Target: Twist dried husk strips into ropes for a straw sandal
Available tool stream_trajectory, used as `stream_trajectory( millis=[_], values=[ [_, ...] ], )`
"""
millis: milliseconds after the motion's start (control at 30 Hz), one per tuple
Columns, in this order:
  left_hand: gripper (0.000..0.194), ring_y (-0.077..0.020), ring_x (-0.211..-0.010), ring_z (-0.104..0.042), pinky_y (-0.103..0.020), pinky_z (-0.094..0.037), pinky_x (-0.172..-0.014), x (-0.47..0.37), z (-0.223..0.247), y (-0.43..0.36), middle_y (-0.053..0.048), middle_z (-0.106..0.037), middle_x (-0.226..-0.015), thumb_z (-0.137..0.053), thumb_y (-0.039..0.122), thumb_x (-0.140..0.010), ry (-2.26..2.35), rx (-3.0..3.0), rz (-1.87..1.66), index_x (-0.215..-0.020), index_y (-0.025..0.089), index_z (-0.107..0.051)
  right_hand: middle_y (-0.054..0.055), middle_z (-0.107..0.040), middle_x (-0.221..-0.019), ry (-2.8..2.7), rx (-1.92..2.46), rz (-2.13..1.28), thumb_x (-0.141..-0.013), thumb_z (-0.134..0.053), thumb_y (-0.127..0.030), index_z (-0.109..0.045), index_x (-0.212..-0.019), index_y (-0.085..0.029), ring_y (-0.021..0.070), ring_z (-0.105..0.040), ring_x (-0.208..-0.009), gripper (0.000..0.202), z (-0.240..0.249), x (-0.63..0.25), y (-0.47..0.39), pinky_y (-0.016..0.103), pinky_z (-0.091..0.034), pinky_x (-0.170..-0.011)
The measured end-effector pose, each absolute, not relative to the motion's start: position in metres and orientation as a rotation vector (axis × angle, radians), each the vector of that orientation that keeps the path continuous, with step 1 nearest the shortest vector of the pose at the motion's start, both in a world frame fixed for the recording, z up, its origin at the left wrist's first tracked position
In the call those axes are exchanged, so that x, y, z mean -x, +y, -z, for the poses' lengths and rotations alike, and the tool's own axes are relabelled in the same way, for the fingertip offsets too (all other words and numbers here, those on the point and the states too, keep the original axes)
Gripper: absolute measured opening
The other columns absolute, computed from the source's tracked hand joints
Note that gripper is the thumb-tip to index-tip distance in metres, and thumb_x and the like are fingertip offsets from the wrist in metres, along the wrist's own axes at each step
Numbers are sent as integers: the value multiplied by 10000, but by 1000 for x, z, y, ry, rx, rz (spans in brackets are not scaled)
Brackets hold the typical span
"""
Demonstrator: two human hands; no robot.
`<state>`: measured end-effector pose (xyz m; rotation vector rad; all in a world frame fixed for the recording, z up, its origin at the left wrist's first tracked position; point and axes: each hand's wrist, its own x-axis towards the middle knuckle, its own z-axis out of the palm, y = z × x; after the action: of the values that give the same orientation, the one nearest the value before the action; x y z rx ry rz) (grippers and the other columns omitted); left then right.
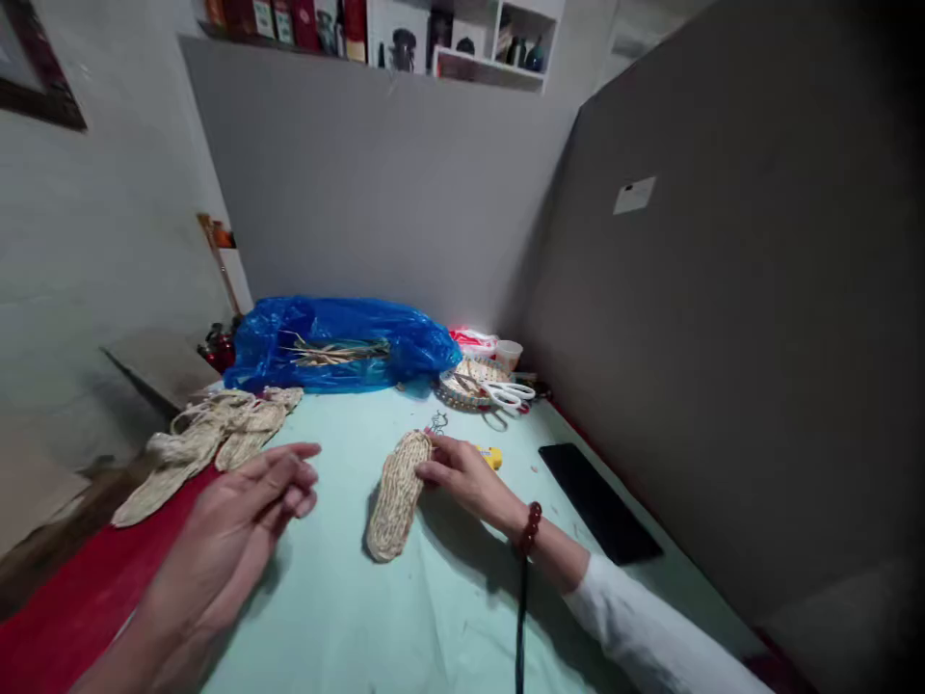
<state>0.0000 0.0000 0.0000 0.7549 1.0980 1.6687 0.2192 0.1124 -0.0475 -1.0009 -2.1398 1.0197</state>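
Because your right grip [466,477] is pinching just 1 end, the woven sole [394,501] beside it could be twisting loose; your left grip [242,516] is hovering half-curled, apparently empty.

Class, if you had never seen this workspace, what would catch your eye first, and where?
Probably the crumpled blue plastic bag at the back of the table, with straw-like strands showing in it. Next, the braided oval piece near the middle, its far end held by the right hand.
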Motion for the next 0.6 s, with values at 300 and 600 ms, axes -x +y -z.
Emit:
stream_trajectory(
  millis=[300,600],
  values=[
    [326,-165,-975,-711,-192,-608,-778,-22,-17,-22,-79,-755,-1082,-462,-4,-872,1066,-341,-1878,-1037,129,-709,152,-522,-1400,-1981,1081,-768,-971,-431,-398,-438,-1396,-149,247,-519,-1256,492,-5,-227,91,405,-414,-1037],
    [549,-301,-1465,-196,-483,-157,-1197,-144,-6,-36,-31,-537,-1444,-605,587,-794,245,-486,-1404,-1233,262,-663,143,-168,-1601,-2206,722,20,-1011,-179,-494,-116,-1540,-107,286,-103,-1479,658,-2,-213,-9,572,-60,-1186]
  ],
)
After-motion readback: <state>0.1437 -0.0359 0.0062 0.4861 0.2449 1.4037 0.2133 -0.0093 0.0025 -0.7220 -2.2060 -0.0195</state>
